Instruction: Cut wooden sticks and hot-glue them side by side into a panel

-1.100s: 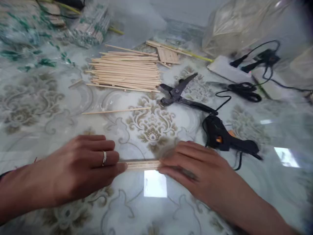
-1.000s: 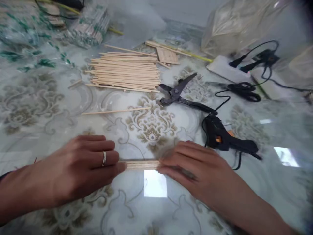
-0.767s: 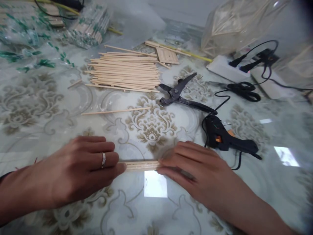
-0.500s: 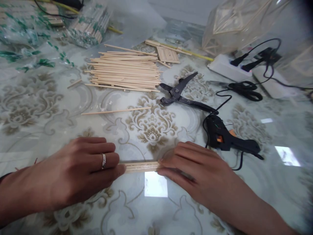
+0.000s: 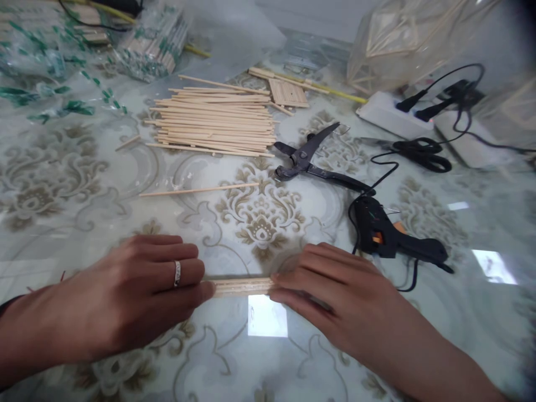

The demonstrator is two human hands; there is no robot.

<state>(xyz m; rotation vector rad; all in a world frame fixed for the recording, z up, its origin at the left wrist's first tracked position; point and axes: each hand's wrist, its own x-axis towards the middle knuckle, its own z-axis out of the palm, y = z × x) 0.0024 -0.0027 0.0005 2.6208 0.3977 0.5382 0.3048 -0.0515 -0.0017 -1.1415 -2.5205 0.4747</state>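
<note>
Between my two hands lies a small row of wooden sticks [image 5: 243, 286], side by side, low over the patterned table. My left hand [image 5: 154, 296], with a ring on one finger, pinches its left end. The right end is gripped by my right hand [image 5: 322, 285], thumb in front and fingers behind. Both ends of the sticks are hidden under my fingers. A single loose stick [image 5: 199, 190] lies beyond my hands. Farther back is a pile of wooden sticks [image 5: 213, 123].
Right of the pile lie black pliers [image 5: 307, 156], a black glue gun [image 5: 389, 234] with its cord, and black-handled scissors [image 5: 422, 153]. A white power strip [image 5: 393, 114] holds plugs. A flat stick panel [image 5: 288, 93] lies behind. Plastic-wrapped stick bundles [image 5: 153, 42] are at the back left.
Almost nothing differs. Both hands keep the same hold on the sticks, and the view has shifted very slightly.
</note>
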